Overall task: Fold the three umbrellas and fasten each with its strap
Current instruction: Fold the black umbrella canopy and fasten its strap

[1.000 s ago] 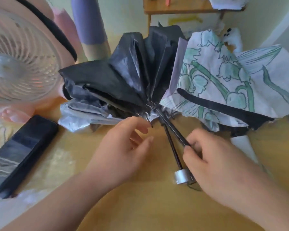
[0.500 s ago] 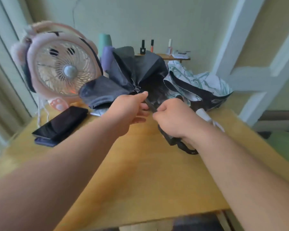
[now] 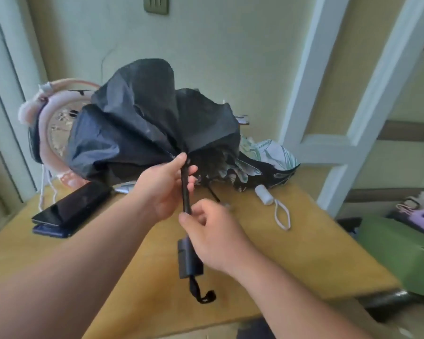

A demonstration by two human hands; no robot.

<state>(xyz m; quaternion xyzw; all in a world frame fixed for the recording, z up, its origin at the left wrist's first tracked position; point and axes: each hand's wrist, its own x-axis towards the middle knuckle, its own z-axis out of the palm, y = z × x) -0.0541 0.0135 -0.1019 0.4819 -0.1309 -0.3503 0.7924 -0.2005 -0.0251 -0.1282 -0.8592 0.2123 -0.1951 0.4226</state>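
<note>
Gripping black umbrella (image 3: 145, 123) — left hand (image 3: 167, 184) high, right hand (image 3: 213, 236) low — it points upward, away

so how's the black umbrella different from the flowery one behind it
The black umbrella is held up by the left hand and right hand on its shaft; the flowery umbrella lies on the table, not held. The black umbrella's canopy is plain; the flowery umbrella's is white with green print. The black umbrella has a dark boxy handle, the flowery umbrella a white rounded handle. Both canopies are loose and unstrapped.
</note>
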